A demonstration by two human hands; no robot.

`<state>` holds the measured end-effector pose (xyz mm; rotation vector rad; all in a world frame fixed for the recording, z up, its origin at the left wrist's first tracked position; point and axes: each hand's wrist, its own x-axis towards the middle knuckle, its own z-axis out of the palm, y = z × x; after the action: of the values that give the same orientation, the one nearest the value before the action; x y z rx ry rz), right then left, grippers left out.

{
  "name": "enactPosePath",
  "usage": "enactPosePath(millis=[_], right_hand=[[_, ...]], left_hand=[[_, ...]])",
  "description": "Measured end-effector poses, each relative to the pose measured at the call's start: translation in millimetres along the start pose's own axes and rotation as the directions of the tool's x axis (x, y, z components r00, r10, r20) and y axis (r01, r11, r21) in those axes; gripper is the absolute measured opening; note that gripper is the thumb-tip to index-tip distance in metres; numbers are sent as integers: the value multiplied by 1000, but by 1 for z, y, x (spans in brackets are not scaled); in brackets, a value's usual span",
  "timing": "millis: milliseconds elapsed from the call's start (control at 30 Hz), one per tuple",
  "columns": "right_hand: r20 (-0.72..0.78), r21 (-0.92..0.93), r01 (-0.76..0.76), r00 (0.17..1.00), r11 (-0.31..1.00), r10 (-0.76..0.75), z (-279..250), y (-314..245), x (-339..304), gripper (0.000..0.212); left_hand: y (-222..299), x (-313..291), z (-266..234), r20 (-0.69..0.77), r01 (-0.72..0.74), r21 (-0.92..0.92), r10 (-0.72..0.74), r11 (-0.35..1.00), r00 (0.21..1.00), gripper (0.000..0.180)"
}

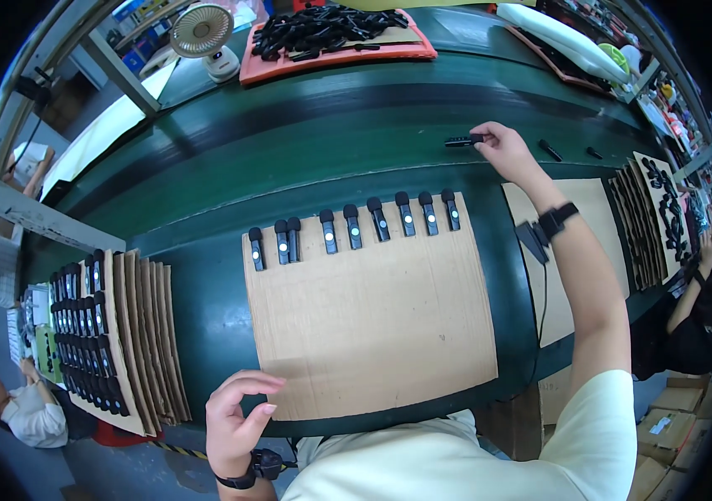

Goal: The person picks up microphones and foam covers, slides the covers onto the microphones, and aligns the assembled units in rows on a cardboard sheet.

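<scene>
Mic (459, 142) in R hand (504, 152): fingertips clamped on 1 end | L hand (232, 422): fingers apart, nr card (372, 334) corner | done: 1 mic row (352, 227), L of R hand | to go, prob.: rest of card; pile (322, 32) beyond R hand

Small black devices (352, 230): bodies of smooth, hard plastic with a slight sheen; rounded caps matt, rough, foam-like.
Centre sheet (372, 334): brown corrugated cardboard, matt, faintly ribbed, with scattered small marks.
Stacked sheets (151, 334): same brown cardboard, rough-cut edges.
Bench (214, 334): dark green covering, smooth, semi-gloss, catching soft light toward the back.
Tray (423, 46): red-pink plastic, smooth.
Fan (201, 29): off-white plastic, smooth housing, slatted grille.
Frame post (38, 209): painted metal by its look, grey, smooth.
Wrist strap (558, 219): black, matt, material uncertain.
Shirt (423, 468): pale cloth, matt, softly creased.
Boxes (665, 426): brown cardboard, matt.
</scene>
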<state>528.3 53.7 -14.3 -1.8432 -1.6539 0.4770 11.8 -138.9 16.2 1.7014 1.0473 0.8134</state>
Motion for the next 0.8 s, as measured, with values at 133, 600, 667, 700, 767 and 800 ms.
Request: enactPosePath(millis=[133,600,667,700,767,800], right_hand=[[43,421,-1,999,907,-19,-7,-56,-87,23],[-62,524,378,911,764,-408,20,-177,-290,28],[-99,500,437,887,748,-452,24,-181,-299,28],[-137,468,492,861,734,-490,25,-182,-302,29],[-172,440,547,830,712,-531,27,-182,-306,30],[-174,411,567,817,714,-550,27,-181,-307,28]], left_hand=[[-2,-12,17,-172,14,-165,-42,986,984,11],[56,6,78,50,-181,-208,195,961,980,21],[59,1,86,76,-160,-216,180,963,981,23],[60,-2,89,87,-136,-252,162,958,983,24],[60,-6,94,108,-84,-321,124,943,986,25],[60,-7,95,102,-82,-316,120,945,987,25]])
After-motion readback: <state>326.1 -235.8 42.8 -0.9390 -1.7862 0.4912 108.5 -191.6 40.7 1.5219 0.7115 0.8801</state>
